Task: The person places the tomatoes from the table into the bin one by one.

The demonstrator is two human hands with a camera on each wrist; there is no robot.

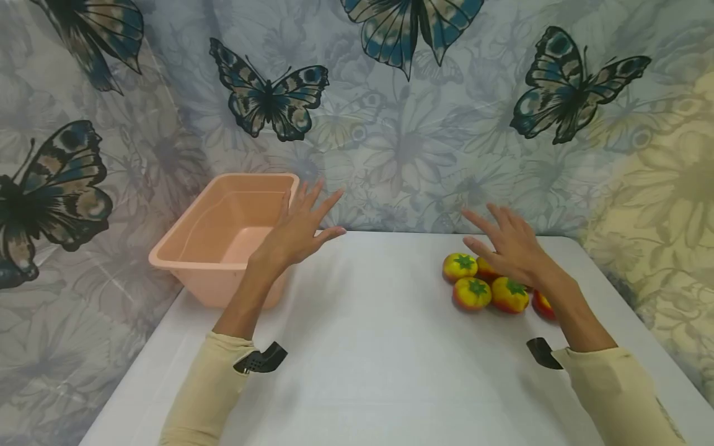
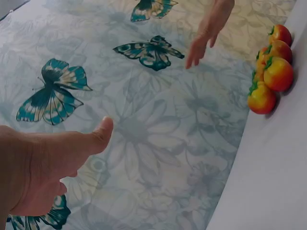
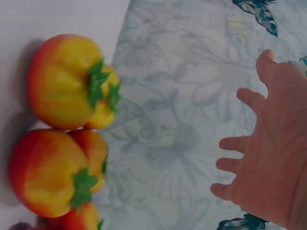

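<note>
My left hand hovers at the right side of a peach-coloured plastic basin, fingers spread and nothing in its grasp. It overlaps the basin's right rim in the head view. Over on the right, my right hand is held above a group of red-and-yellow, tomato-like fruits with green leafy tops. Its fingers are apart and hold nothing, and the hand and forearm partly hide the fruits at the back and right. The right wrist view shows the fruits bunched together on the table, with a gap between them and the right hand.
The white table reaches back to a wall covering printed with flowers and butterflies. The basin stands at the table's back left, the fruits at its back right. A dark strap device sits at the left wrist, another at the right.
</note>
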